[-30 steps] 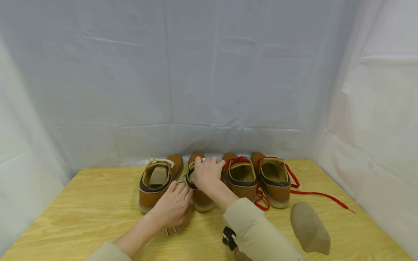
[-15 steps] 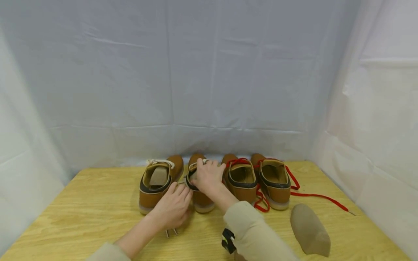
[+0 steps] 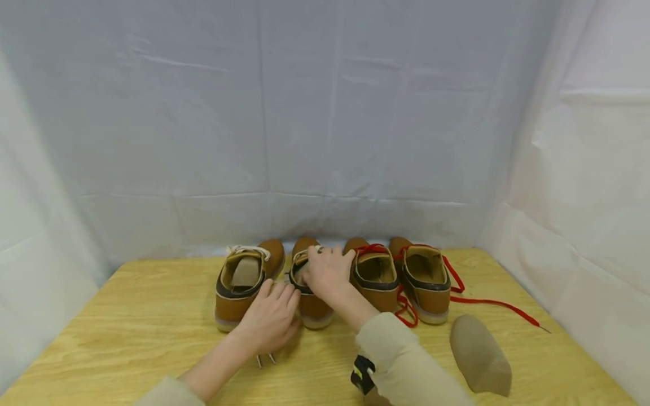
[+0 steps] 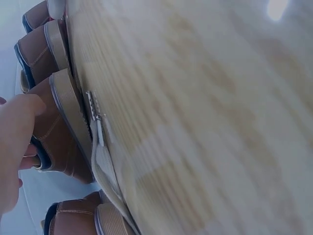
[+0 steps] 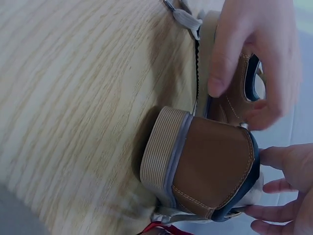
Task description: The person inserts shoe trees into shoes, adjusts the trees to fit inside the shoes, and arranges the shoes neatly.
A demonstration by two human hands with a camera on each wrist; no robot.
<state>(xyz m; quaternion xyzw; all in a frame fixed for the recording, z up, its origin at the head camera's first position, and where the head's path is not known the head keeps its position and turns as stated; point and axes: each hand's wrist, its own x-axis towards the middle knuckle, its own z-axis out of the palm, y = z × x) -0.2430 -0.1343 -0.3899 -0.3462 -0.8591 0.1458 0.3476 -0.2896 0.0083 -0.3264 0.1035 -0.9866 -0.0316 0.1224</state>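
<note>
Four low brown shoes with dark collars stand in a row, heels toward me. My left hand (image 3: 271,316) is at the left side of the second shoe (image 3: 316,310); its thumb (image 4: 34,105) lies outside near the heel and the fingers are at the collar. My right hand (image 3: 330,273) reaches over that shoe's opening, thumb on one side and fingers on the other. Between them shows a pale insole (image 5: 253,195), partly inside the shoe, which they hold. The fingertips inside are partly hidden. The leftmost shoe (image 3: 236,304) has white laces and an insole in it.
Two shoes with red laces (image 3: 376,293) stand to the right, one lace (image 3: 497,303) trailing over the wooden table (image 3: 127,338). A loose beige insole (image 3: 479,355) lies at right. White lace tips (image 3: 266,360) lie near my left wrist. A pale curtain (image 3: 304,141) hangs behind.
My right hand has shifted slightly to the right over the second shoe's opening, uncovering a bit more of it. The left hand and the shoes stay nearly the same.
</note>
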